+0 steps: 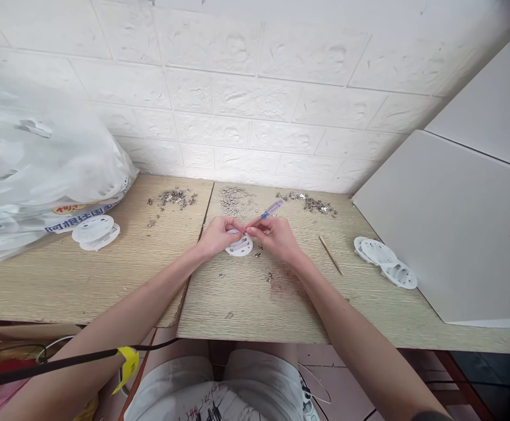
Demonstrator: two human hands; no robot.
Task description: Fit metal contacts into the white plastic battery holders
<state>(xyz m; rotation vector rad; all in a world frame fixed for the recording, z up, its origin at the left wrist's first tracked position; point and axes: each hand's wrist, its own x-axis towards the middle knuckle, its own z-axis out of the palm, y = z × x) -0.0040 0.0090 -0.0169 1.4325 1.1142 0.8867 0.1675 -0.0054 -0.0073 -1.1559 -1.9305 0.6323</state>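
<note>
A grey panel (465, 234) stands beside a white brick-patterned wall (233, 96); a black cable (83, 357) carries a yellow tag (127, 368)

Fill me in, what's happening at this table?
Someone is working with bare hands. The left hand holds a round white disc, while the right hand grips a slim tool with a see-through purplish end; the fingertips meet at the disc's edge. Small metal pieces lie in piles near the wall, with a few loose ones closer in. More white discs lie off to the right, near a pointed wooden stick.
</note>
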